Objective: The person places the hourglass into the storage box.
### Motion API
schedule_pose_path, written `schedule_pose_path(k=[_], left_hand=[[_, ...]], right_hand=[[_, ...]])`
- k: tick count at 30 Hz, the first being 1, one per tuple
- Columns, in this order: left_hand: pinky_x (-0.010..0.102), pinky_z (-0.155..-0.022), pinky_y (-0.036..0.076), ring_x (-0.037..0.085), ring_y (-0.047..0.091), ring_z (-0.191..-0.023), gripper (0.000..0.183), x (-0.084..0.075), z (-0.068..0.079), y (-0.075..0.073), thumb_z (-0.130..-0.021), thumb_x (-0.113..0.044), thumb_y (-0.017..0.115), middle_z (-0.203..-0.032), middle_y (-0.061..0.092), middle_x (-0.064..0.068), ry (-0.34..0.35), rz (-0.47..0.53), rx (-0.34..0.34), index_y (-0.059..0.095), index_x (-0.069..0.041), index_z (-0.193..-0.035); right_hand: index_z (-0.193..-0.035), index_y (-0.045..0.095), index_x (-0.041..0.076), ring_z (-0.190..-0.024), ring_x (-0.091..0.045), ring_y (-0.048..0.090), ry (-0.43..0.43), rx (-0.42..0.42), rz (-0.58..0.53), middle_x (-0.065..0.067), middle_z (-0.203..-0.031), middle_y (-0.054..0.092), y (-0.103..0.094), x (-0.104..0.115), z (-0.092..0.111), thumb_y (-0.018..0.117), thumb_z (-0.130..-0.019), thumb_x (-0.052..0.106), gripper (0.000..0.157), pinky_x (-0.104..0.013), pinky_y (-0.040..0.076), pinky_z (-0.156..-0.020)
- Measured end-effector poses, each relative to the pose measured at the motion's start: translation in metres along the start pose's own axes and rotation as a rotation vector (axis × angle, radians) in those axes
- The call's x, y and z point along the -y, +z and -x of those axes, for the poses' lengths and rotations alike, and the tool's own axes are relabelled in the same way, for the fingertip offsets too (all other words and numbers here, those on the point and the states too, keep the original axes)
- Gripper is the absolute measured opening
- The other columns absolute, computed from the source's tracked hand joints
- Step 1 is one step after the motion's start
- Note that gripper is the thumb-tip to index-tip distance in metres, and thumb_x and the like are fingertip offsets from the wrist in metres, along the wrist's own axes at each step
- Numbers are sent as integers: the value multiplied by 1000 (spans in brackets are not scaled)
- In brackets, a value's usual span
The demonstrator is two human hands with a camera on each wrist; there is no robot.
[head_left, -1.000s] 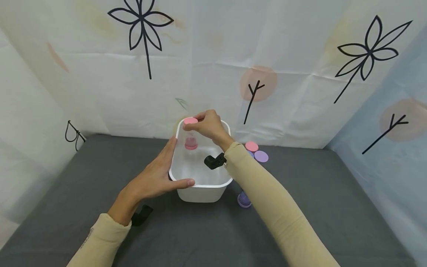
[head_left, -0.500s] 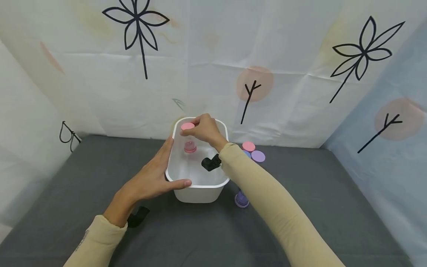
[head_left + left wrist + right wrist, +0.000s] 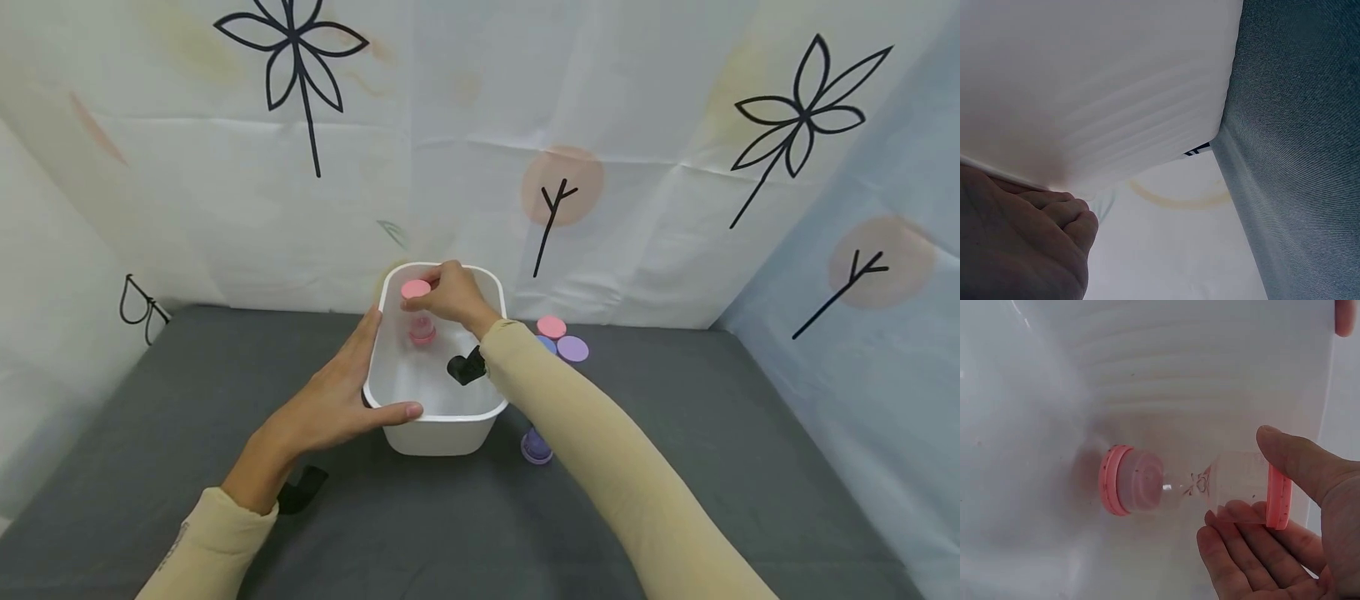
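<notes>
A clear hourglass (image 3: 422, 328) with pink end caps stands in the left part of a white plastic tub (image 3: 437, 437). In the head view my right hand (image 3: 455, 297) reaches over the tub and holds the hourglass near its top cap. Up close in the right wrist view, the thumb lies by the upper pink cap (image 3: 1279, 499) and the fingers are at the glass on the other side; pink sand fills the lower bulb (image 3: 1141, 481). My left hand (image 3: 337, 404) rests against the tub's left wall with straight fingers, thumb along the front rim.
Right of the tub, partly behind my right sleeve, are a pink-capped (image 3: 551, 327), a purple-capped (image 3: 573, 348) and a blue-capped thing (image 3: 547, 342). A purple one (image 3: 537, 447) is nearer the front. A patterned cloth (image 3: 465, 150) hangs behind the grey tabletop (image 3: 450, 525).
My right hand has lowered a little with the pink hourglass, deeper into the tub. The left hand stays on the tub. The whole head view has shifted slightly.
</notes>
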State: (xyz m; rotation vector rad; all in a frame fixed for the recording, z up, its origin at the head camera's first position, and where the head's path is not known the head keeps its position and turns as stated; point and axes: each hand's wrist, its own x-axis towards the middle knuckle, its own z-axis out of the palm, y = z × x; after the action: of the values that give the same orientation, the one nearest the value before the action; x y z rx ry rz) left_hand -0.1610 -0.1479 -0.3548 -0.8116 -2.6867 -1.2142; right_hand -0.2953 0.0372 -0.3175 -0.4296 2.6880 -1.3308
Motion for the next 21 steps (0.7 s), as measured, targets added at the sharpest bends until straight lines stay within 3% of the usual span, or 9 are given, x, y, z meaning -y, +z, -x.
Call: schedule_pose_path(k=[13,21], left_hand=[[56,-103,40,29,31,-143,125,1,1,-1,-83,-51,81,-169,3,3,-15,-14,9,-10,-22,-163],[53,-101,42,28,35,-141,125,2,0,0,-82,-49,82,-169,7,2,19,-2,-6,-11,-26,-163]], right_hand=[[-97,76,2,-78,-11,54,-51,48,92,-3,-85,71,4,0,-1,88,-80,18,27,-19,41,-68],[-110,77,0,-82,-12,57,-48,118,70,-11,-96,74,6,-2,-3,87,-81,15,34,-20,43,-70]])
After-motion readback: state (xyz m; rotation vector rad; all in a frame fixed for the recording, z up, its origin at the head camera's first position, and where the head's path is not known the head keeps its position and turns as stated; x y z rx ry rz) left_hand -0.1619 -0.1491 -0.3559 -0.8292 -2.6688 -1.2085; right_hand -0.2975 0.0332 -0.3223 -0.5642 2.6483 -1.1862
